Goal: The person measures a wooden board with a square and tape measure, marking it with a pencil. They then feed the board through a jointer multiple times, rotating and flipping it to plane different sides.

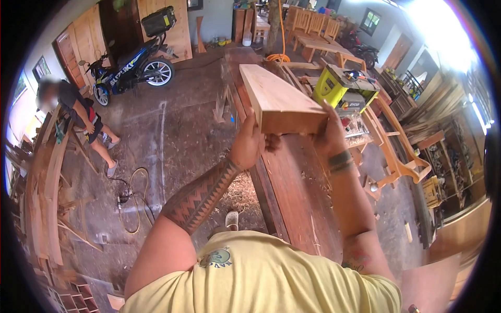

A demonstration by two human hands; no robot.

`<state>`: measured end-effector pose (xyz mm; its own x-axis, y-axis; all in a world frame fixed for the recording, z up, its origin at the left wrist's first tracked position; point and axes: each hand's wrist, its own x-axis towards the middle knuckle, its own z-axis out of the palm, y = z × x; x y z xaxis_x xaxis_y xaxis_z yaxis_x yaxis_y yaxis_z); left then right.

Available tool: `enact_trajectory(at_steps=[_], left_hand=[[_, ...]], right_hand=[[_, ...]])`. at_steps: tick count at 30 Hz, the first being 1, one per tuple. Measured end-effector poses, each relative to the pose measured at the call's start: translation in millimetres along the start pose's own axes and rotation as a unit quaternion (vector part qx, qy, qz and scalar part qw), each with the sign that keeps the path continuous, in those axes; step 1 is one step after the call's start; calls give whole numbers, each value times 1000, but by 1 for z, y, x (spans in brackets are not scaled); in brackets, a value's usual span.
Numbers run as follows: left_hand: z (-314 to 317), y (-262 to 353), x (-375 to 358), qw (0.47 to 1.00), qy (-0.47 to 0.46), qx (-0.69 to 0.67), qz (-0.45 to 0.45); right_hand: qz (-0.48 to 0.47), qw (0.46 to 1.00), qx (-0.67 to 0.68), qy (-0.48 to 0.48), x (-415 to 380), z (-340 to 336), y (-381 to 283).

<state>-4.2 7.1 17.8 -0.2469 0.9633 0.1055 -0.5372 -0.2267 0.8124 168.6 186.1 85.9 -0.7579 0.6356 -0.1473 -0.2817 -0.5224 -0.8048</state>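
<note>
A thick wooden board [282,96] is held up in front of me, its near end facing my chest and its far end pointing away. My left hand [248,142] grips the near left edge, with fingers curled underneath. On the near right corner, my right hand [331,133] is closed round the edge, a dark band on its wrist. Beneath the board runs a long reddish-brown workbench plank [297,182]. Just beyond my right hand stands a green and grey Ryobi planer [334,88].
Wood shavings [242,195] lie on the floor by the bench. A wooden chair frame [391,141] stands at right. A blue motorcycle [130,75] is parked at back left. Another person [78,109] stands by stacked boards [44,193] at left. A cable [133,198] loops across the floor.
</note>
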Motion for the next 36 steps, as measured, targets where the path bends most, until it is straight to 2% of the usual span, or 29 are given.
enact_trajectory(at_steps=[3, 7, 8, 11, 12, 15, 16, 18, 21, 22, 23, 25, 28, 31, 34, 35, 36], left_hand=[[-13, -26, -18, 999, 7, -1, -41], [-64, -100, -49, 997, 16, -4, -75], [-84, -113, -55, 996, -37, 26, -81], [-78, -99, -77, 984, 12, 153, -91], [-75, -85, -80, 980, -2, 167, -106], [-61, -52, -86, 972, -1, 235, 3], [-67, -45, -91, 967, 4, 253, -13], [-47, -58, -103, 972, 59, 200, 109], [-94, -78, -120, 990, 112, -46, 71], [-118, -76, -118, 980, 122, -157, 31], [-143, -77, -114, 968, 111, -226, -11], [-189, -81, -101, 936, 70, -332, -96], [-235, -92, -74, 894, 3, -402, -200], [-258, -102, -54, 852, -41, -426, -301], [-279, -108, -44, 807, -75, -447, -379], [-285, -109, -36, 795, -85, -446, -402], [-291, -110, -34, 783, -92, -444, -426]], right_hand=[[43, 999, -16, 26, 1, -39, 32], [114, 988, -79, 67, -31, -58, 80], [166, 981, -74, 62, -29, -75, 95], [194, 977, -71, 44, -50, -68, 112], [233, 970, -43, 55, -51, -68, 119], [201, 974, 98, -25, -37, -82, 185], [152, 977, 147, -31, -42, -62, 191], [156, 964, 211, -44, -37, -47, 217], [175, 935, 300, -73, -31, -16, 241], [189, 927, 315, -79, -23, -23, 265], [192, 921, 337, -48, -26, -11, 271], [185, 916, 349, -65, -32, 0, 285], [242, 894, 377, -31, -34, 13, 309], [222, 892, 389, -51, -30, 21, 317], [273, 919, 282, 29, -47, 26, 292], [201, 975, 76, -65, -16, -18, 366], [169, 979, -97, -60, -17, -12, 348]])
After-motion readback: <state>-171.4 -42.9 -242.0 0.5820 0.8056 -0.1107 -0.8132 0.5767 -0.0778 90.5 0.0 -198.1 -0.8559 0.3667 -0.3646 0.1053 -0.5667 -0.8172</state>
